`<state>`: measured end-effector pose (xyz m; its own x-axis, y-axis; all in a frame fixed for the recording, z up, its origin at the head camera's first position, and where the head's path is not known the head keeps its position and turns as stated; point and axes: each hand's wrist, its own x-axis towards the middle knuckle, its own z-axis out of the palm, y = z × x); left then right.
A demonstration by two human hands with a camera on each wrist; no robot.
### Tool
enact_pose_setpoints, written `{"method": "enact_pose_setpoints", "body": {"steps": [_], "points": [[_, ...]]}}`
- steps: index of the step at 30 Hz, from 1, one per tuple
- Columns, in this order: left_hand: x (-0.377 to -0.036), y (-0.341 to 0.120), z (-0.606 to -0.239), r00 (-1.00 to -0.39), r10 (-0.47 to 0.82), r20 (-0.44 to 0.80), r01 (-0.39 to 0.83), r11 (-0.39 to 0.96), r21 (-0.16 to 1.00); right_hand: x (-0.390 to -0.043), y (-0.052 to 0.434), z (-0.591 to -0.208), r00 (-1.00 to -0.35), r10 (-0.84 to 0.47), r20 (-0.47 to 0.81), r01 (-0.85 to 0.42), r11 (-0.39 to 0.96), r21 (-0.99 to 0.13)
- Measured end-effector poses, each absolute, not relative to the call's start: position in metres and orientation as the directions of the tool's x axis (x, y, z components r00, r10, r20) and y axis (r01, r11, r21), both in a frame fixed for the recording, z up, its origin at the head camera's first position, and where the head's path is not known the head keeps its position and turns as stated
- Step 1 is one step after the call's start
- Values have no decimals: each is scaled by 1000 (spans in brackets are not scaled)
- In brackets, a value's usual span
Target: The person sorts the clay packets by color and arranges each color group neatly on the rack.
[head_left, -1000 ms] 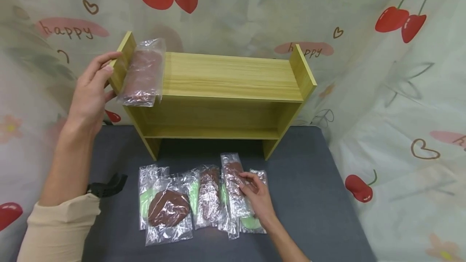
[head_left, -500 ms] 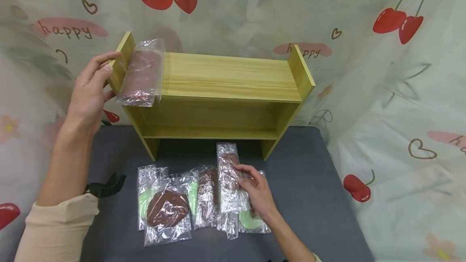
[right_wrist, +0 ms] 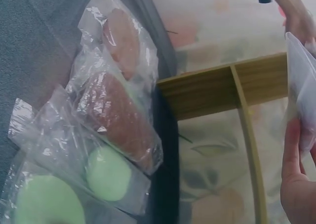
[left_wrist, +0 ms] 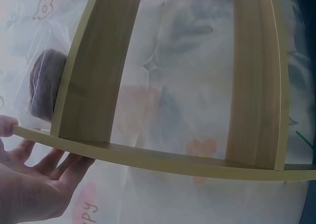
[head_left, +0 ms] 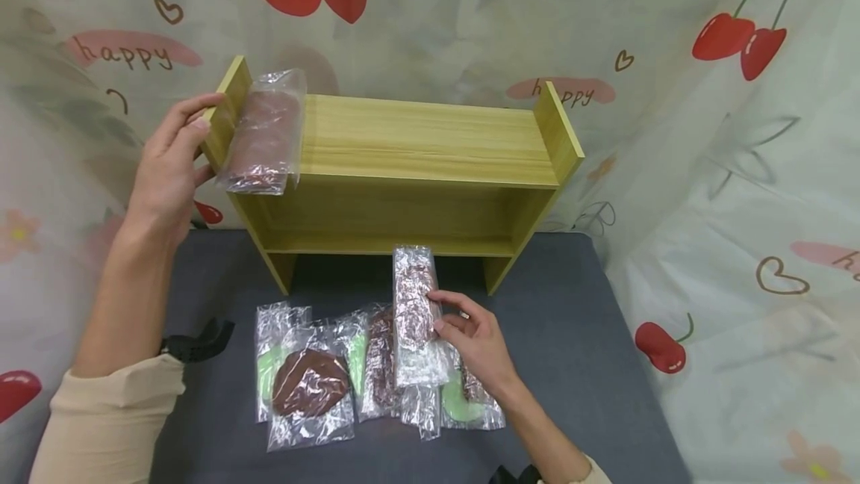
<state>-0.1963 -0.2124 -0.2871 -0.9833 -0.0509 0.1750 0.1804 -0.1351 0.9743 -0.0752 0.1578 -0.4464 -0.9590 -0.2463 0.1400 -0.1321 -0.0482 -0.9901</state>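
Observation:
At the upper left in the head view, my left hand (head_left: pixel 161 170) grips the left side panel of a light wooden shelf (head_left: pixel 430 140). The left wrist view shows the thumb at one side of the panel (left_wrist: pixel 163 164) and fingers on the other. My right hand (head_left: pixel 478 338) pinches the right edge of a narrow clear plastic bag (head_left: pixel 413 282) with something brown inside. That bag is in front of the shelf, above other bags. In the right wrist view the held bag (right_wrist: pixel 303 93) appears at the right edge.
A bag with brown contents (head_left: pixel 265 133) leans at the left end of the top board. On the dark grey table (head_left: pixel 571 379) lie several bags, among them a round brown one (head_left: pixel 312 387), a long brown one (head_left: pixel 381 364) and a green one (head_left: pixel 460 405). Printed curtains surround the table.
My right hand has lifted the narrow brown bag up and slightly left toward the shelf, baring more of the bags beneath. The left hand keeps its grip on the panel.

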Motion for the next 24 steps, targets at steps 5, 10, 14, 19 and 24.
{"method": "enact_pose_setpoints", "body": {"steps": [5, 10, 14, 19, 24], "points": [[-196, -212, -286, -984, -49, 171, 176, -136, 975, -76, 158, -438, -945, -284, 162, -151, -59, -987], [-196, -212, -286, -984, -50, 171, 176, -132, 976, -75, 156, -425, -936, -305, 178, -173, -46, -984], [-196, -213, -286, -984, -52, 170, 176, -135, 975, -74, 152, -413, -935, -309, 175, -176, -25, -984], [-197, -213, -286, -983, -50, 176, 181, -151, 972, -73, 146, -398, -927, -328, 182, -185, -23, -982], [-196, -213, -287, -984, -53, 171, 177, -141, 974, -75, 140, -384, -911, -362, 200, -192, -58, -980]]}}
